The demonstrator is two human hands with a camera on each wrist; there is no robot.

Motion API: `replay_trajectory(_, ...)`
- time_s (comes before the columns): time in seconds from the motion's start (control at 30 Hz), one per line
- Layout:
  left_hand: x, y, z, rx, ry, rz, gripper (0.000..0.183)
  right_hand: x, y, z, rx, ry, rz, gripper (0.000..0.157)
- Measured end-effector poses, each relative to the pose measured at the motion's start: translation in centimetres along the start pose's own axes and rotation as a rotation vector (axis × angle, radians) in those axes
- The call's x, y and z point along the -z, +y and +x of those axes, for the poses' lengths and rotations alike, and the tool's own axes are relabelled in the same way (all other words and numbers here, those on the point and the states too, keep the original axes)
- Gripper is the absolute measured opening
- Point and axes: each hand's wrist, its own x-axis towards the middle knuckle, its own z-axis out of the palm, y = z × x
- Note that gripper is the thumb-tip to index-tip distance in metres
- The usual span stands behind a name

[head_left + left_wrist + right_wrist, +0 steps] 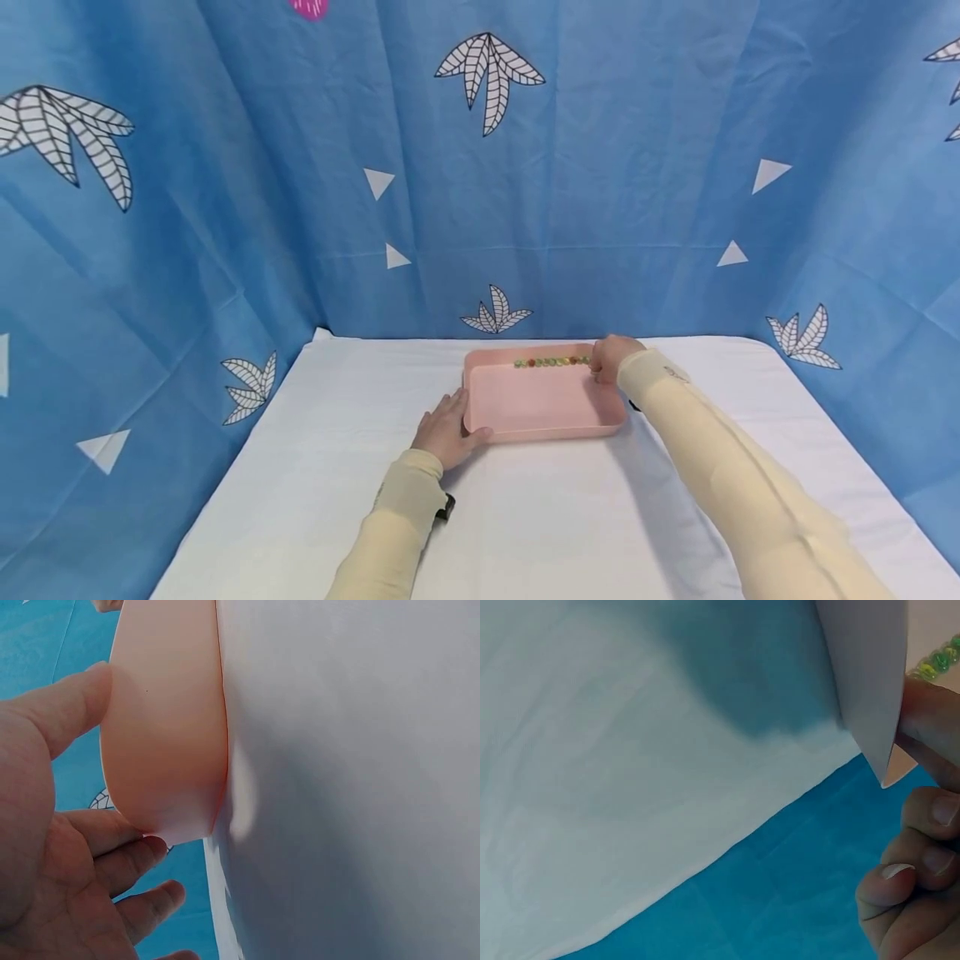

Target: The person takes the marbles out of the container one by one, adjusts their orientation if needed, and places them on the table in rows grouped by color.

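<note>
A shallow pink tray (540, 396) lies on the white table. Along its back wall runs a row of small glass marbles (552, 362), mostly green and yellow with a few reddish ones. My left hand (447, 429) rests against the tray's front left corner, fingers fairly straight, with the thumb on the front rim. My right hand (615, 357) reaches into the back right corner, at the right end of the row. In the right wrist view, several fingers (889, 889) are curled while the foremost reaches over the tray wall near the marbles. What lies at its fingertips is hidden.
The white cloth-covered table (315, 500) extends around the tray. A blue curtain (600, 208) with leaf and triangle prints hangs behind and at both sides. Dark bands show at the cream sleeves (393, 517).
</note>
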Motion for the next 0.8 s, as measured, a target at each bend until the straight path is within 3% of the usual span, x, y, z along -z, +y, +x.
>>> replay_trajectory(0.1,0.1,0.1,-0.1,0.004,-0.001,-0.003,0.085,0.0,-0.3,0.0,-0.013,0.001,-0.014,0.004)
replay_trajectory(0.4,0.1,0.0,0.0,0.008,-0.003,0.010,0.085,-0.1,-1.3,-0.1,-0.011,0.081,-0.247,0.007)
replay_trajectory(0.8,0.0,-0.1,0.0,-0.006,0.008,0.008,0.085,-1.2,-1.1,0.5,0.026,0.147,-0.306,0.022)
